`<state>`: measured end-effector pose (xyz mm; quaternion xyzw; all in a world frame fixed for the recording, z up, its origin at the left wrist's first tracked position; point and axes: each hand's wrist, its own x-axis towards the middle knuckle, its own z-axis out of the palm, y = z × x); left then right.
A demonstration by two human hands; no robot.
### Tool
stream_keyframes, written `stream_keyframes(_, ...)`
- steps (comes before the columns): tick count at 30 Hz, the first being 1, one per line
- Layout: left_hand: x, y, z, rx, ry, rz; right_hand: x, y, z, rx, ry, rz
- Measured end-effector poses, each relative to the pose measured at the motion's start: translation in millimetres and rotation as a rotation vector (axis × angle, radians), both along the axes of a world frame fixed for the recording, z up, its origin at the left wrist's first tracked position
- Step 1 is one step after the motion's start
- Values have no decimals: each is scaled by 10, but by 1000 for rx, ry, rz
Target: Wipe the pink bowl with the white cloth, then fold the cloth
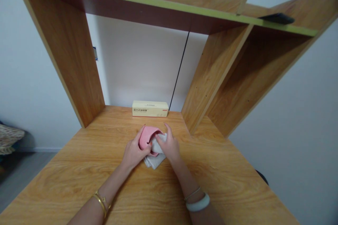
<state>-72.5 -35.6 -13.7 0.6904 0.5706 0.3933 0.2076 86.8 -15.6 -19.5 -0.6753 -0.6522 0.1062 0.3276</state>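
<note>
A pink, hollow, rounded container (148,133) is tilted over the desk, its opening facing right. My left hand (134,152) grips it from the left, with the thumb at its lower edge. Bunched in my right hand (170,146) is a light grey cloth (157,145), pressed into the container's opening. Part of the cloth hangs below the container, towards the desk. The inside of the container is mostly hidden by the cloth and my fingers.
A long cream box (150,109) with printed lettering stands at the back of the wooden desk (79,168). Upright panels (211,81) and an overhead shelf (148,10) frame the desk. A dark flat object (278,18) lies on the shelf at right.
</note>
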Motion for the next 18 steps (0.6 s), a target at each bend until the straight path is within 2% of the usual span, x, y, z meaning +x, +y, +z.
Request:
stream_keyframes(3, 3, 25, -12, -33, -29, 42, -16, 8, 1, -67, 15, 64)
stream_keyframes(6, 4, 28, -9, -33, 3, 40, -6, 22, 10, -83, 27, 67)
stream_keyframes(10, -13, 10, 20, -18, 86, -2, 13, 17, 26, 11, -25, -12)
stream_keyframes(13, -44, 9, 20, -23, 82, -49, 5, -1, 11, 62, -33, -2)
stream_keyframes(16, -57, 33, -22, -8, -9, -81, -10, 0, -35, 61, 72, 1)
stream_keyframes(18, -39, 57, -65, -5, -172, -107, -15, 21, -73, 99, 201, -22)
